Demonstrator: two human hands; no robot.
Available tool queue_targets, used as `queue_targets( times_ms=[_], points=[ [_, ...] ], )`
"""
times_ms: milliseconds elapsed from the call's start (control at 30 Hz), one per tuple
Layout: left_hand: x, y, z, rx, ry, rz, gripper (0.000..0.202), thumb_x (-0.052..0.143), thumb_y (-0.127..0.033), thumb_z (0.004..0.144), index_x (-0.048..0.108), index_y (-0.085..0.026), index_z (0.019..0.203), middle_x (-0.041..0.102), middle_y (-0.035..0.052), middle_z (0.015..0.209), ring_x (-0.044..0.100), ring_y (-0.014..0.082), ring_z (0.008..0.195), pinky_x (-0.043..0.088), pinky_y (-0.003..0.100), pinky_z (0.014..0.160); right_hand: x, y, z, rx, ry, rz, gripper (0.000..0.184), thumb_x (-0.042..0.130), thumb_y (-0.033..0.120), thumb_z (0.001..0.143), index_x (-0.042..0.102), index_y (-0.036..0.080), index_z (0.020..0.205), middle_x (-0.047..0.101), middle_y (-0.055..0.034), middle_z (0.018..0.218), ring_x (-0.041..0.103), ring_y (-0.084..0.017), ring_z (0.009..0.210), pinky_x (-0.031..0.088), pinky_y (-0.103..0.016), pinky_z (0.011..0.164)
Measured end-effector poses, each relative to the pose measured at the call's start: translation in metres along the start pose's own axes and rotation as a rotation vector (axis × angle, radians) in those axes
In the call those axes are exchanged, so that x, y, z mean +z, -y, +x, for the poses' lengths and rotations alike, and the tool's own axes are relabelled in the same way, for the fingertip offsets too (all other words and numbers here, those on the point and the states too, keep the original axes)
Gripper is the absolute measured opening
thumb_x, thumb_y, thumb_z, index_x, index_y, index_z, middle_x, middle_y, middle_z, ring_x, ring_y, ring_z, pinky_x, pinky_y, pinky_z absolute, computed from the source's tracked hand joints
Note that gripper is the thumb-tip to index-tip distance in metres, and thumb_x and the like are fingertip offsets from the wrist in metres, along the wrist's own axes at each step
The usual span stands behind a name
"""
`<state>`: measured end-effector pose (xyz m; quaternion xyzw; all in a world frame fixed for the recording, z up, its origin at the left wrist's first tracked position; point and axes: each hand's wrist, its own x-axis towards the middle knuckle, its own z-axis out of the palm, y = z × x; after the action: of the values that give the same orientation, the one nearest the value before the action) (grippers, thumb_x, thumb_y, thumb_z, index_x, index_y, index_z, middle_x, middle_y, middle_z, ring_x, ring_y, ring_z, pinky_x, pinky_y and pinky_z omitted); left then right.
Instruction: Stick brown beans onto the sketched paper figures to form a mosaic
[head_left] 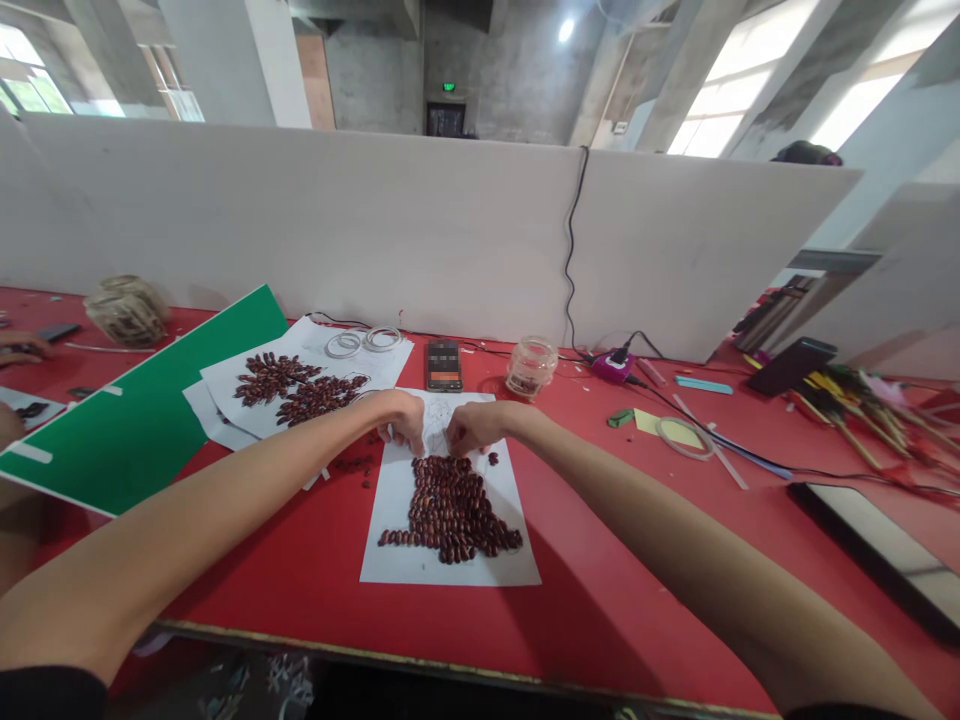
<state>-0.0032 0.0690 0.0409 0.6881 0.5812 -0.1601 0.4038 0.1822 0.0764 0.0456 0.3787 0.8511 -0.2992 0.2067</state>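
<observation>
A white sheet of paper [382,560] lies on the red table, with a line drawing [439,412] showing on its upper part. Rows of dark reddish-brown, glossy beans [450,505] cover the sheet's middle in a dense patch. At the patch's upper left edge, my left hand [405,420] points down with its fingers pinched. Opposite it, on the upper right, my right hand [474,428] is also closed, its fingertips low over the paper. Whatever is between the fingers of either hand is hidden or too small to make out. One loose bean [493,459] lies right of the patch.
Behind the sheet are a phone [444,367] and a glass jar [531,368]. More bean-covered papers [300,390] and a green board [150,410] lie left. A purple power socket [613,366], tape ring [686,437] and tablet [885,545] are right. Another person's hand [22,348] shows far left.
</observation>
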Motion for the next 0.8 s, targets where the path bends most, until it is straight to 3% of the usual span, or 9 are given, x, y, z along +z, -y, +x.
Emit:
queue_targets(
  times_ms=[367,667,800],
  points=[
    [0.002,0.004,0.005,0.013,0.018,-0.048,0.042,0.097,-0.039,0.041,0.066,-0.016,0.058,0.063,0.0046,0.059,0.061,0.0207,0.066,0.058,0.033,0.063,-0.005,0.004,-0.004,0.004,0.048,0.039,0.012,0.076,0.024,0.078,0.079,0.018,0.088,0.076,-0.0006,0.084,0.067,-0.010,0.060,0.048,-0.019,0.057],
    [-0.004,0.010,0.011,-0.038,0.065,0.003,0.051,0.098,-0.053,0.040,0.065,-0.017,0.056,0.062,0.0057,0.057,0.061,0.0211,0.060,0.059,0.034,0.055,-0.008,0.001,0.002,0.134,0.083,0.056,0.032,0.087,0.042,0.069,0.077,0.014,0.080,0.077,-0.0054,0.083,0.064,-0.011,0.056,0.052,-0.023,0.055],
    [-0.008,0.009,0.014,-0.030,0.096,0.007,0.053,0.099,-0.054,0.036,0.068,-0.016,0.057,0.063,0.0068,0.058,0.063,0.0227,0.060,0.059,0.034,0.053,-0.009,-0.007,-0.002,0.140,0.089,0.083,0.036,0.084,0.049,0.073,0.076,0.014,0.080,0.074,-0.0036,0.077,0.059,-0.010,0.055,0.051,-0.023,0.057]
  ],
)
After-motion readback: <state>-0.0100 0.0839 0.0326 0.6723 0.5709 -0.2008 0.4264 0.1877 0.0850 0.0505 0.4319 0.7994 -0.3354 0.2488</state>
